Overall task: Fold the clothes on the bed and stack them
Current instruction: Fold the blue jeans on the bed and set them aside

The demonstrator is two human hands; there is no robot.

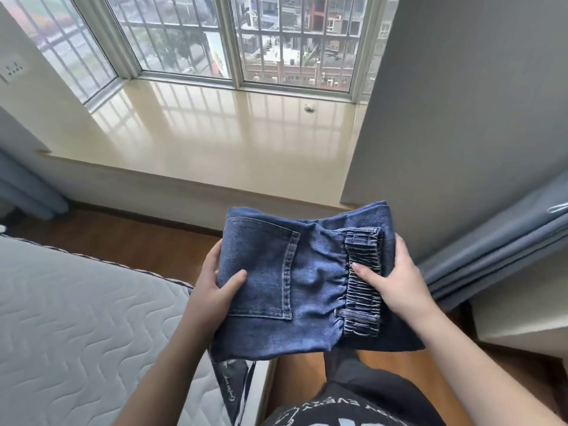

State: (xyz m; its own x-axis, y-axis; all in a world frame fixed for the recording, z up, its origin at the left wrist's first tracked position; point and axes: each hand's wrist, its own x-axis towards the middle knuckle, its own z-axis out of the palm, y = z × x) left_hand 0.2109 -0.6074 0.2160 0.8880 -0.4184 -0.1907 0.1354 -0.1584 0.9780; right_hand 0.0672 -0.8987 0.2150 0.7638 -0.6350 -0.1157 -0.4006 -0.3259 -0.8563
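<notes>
A folded pair of blue denim jeans (pixel 307 281) is held in the air in front of me, over the gap beside the bed, back pocket and gathered elastic waistband facing up. My left hand (pixel 212 284) grips its left edge, thumb on top of the cloth and fingers underneath. My right hand (pixel 393 284) grips the right edge at the waistband, thumb lying across the elastic. The bed's quilted grey mattress (pixel 76 318) lies at the lower left, bare where I can see it.
A wide glossy window sill (pixel 215 139) runs below barred windows ahead. Blue-grey curtains (pixel 507 250) hang at the right, beside a pale cabinet (pixel 522 318). Wooden floor (pixel 123 241) shows between bed and sill. A dark printed cloth (pixel 233 385) hangs at the mattress corner.
</notes>
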